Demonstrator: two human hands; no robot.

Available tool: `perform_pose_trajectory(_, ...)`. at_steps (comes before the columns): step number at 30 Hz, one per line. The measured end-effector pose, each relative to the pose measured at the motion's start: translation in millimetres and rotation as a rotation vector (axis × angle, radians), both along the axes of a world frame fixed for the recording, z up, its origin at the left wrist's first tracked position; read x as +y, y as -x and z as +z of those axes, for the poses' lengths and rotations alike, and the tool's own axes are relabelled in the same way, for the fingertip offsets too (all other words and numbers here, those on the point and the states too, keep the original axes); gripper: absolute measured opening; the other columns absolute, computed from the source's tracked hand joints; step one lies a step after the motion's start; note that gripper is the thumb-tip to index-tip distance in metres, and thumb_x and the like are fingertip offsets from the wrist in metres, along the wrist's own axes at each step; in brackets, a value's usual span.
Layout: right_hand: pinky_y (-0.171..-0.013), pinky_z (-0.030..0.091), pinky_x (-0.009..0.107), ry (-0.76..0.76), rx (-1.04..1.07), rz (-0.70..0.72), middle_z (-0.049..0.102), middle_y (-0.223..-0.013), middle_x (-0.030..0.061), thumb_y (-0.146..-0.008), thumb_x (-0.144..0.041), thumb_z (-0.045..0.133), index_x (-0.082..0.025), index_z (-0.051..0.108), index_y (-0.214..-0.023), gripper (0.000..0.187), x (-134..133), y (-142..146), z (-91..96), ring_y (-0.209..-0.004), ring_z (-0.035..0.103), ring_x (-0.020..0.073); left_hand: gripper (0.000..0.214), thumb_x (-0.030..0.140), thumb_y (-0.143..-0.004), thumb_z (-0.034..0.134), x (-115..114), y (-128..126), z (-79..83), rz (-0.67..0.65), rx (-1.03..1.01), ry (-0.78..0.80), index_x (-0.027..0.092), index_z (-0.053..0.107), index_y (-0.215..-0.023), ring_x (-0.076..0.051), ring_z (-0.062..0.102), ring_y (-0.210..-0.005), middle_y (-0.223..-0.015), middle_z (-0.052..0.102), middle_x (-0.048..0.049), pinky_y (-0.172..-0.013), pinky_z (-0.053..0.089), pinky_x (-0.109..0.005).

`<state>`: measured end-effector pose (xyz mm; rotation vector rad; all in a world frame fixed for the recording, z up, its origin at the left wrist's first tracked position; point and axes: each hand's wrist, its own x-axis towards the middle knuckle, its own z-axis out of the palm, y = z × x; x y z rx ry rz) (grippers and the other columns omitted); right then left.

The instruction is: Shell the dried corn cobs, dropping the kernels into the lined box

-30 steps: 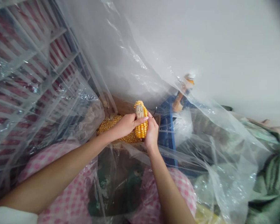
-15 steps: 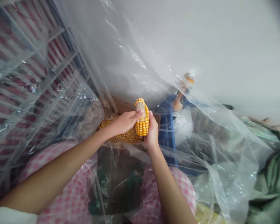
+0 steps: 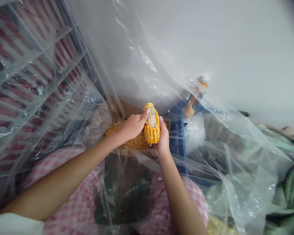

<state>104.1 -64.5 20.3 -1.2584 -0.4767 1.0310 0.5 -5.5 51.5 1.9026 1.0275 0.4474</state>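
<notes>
**How much of the corn cob (image 3: 152,123) is bared?**
A pale bare strip (image 3: 152,118) is exposed along its upper part, while the lower rows of kernels (image 3: 152,135) are left in place.

**How is it held, and where?**
It is clamped between both hands over the cardboard box (image 3: 131,109): the left hand (image 3: 131,128) is pressed against the bare strip, and the cob is cradled by the right hand (image 3: 163,142).

**What is counted?**
One cob and two hands are seen. The loose kernels (image 3: 127,138) heaped in the box are too many to be counted.

White wall (image 3: 235,42), plastic sheeting (image 3: 127,52), probably white shelving (image 3: 46,44)
</notes>
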Motion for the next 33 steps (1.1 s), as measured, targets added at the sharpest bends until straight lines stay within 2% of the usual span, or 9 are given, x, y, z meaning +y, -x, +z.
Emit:
perform_pose_trajectory(3,-0.08,0.047,0.028,-0.007,0.009,0.01,0.066,-0.094,0.0033,-0.08,-0.047,0.044,-0.016,0.062,-0.097,0.04,-0.8,-3.0,4.1,-0.089,0.06,0.0157,0.052,0.056,-0.083,0.032,0.3,1.4,0.6,-0.122,-0.001,-0.06,0.012,0.06,-0.086,-0.019,0.058,-0.07,-0.082,0.064,-0.0095,-0.064,0.04,-0.027)
perform_pose_trajectory(5,-0.079,0.047,0.028,-0.017,-0.004,0.002,0.066,-0.093,0.0028,-0.079,-0.047,0.045,-0.016,0.062,-0.097,0.04,-1.2,-4.3,2.6,-0.089,0.06,0.0159,0.048,0.055,-0.078,0.044,-0.6,1.5,1.4,-0.141,0.037,-0.09,0.012,0.059,-0.091,-0.02,0.058,-0.071,-0.085,0.065,-0.0098,-0.064,0.04,-0.027)
perform_pose_trajectory(11,-0.078,0.047,0.027,-0.024,-0.005,0.029,0.065,-0.096,0.0011,-0.077,-0.047,0.049,-0.019,0.061,-0.098,0.038,-3.5,-3.9,-8.0,-0.09,0.059,0.0156,0.044,0.049,-0.081,0.041,-3.3,0.0,5.6,-0.074,0.073,-0.012,0.011,0.062,-0.082,-0.018,0.059,-0.064,-0.073,0.064,-0.0083,-0.054,0.035,-0.024)
perform_pose_trajectory(18,-0.069,0.049,0.027,0.029,0.046,0.065,0.066,-0.087,0.0006,-0.075,-0.049,0.05,-0.02,0.059,-0.101,0.04,-4.5,-4.4,-6.4,-0.082,0.061,0.0158,0.045,0.051,-0.079,0.044,-3.9,-1.5,1.1,-0.02,0.051,0.078,0.01,0.06,-0.072,-0.014,0.054,-0.052,-0.061,0.061,-0.0059,-0.046,0.033,-0.021)
perform_pose_trajectory(24,-0.061,0.048,0.025,0.084,0.082,0.068,0.064,-0.078,0.0003,-0.075,-0.052,0.051,-0.019,0.058,-0.096,0.04,-5.0,-1.4,-5.3,-0.071,0.061,0.014,0.054,0.057,-0.08,0.037,-3.4,-3.3,-9.1,0.022,0.04,0.04,0.011,0.057,-0.061,-0.013,0.051,-0.046,-0.051,0.056,-0.0054,-0.044,0.032,-0.022)
perform_pose_trajectory(28,-0.058,0.048,0.024,0.079,0.147,0.056,0.063,-0.074,0.0009,-0.075,-0.052,0.051,-0.018,0.058,-0.09,0.038,-6.2,4.2,0.0,-0.068,0.06,0.0136,0.061,0.062,-0.081,0.029,-0.2,-3.9,-8.8,0.07,0.048,0.061,0.013,0.051,-0.052,-0.013,0.049,-0.043,-0.044,0.051,-0.0044,-0.046,0.033,-0.023)
perform_pose_trajectory(31,-0.047,0.045,0.022,0.108,0.266,0.087,0.062,-0.07,0.0027,-0.078,-0.053,0.046,-0.017,0.058,-0.087,0.039,-6.1,4.5,9.2,-0.065,0.06,0.0144,0.066,0.06,-0.084,0.015,2.5,-3.3,-6.0,0.079,-0.005,0.057,0.014,0.052,-0.055,-0.013,0.05,-0.046,-0.048,0.053,-0.0047,-0.047,0.034,-0.024)
perform_pose_trajectory(33,-0.038,0.039,0.02,0.146,0.346,0.145,0.061,-0.065,0.0038,-0.079,-0.055,0.039,-0.016,0.058,-0.088,0.044,-5.8,2.2,15.7,-0.059,0.059,0.0146,0.072,0.057,-0.085,0.004,3.9,-1.6,-4.7,0.034,-0.055,0.086,0.013,0.054,-0.059,-0.013,0.051,-0.049,-0.052,0.055,-0.0053,-0.048,0.035,-0.024)
